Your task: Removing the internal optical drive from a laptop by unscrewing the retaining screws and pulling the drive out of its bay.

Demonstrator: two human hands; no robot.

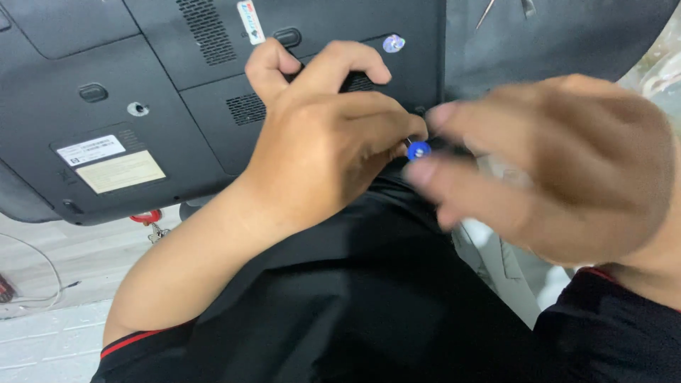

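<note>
Underneath, the black laptop shows vents, labels and screws.

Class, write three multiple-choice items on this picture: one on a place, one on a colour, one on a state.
1. Where does the left hand rest?
A. on the floor
B. on the laptop's underside
C. on a sleeve

2. What colour is the small round cap between the hands?
A. blue
B. green
C. yellow

3. How does the laptop lie?
A. open, screen up
B. standing on edge
C. bottom side up

Key: 1 B, its fingers press the vented panel. 2 A, it shows bright blue beside the blurred right hand. 3 C, vents, labels and a screw hole face the camera.
</note>
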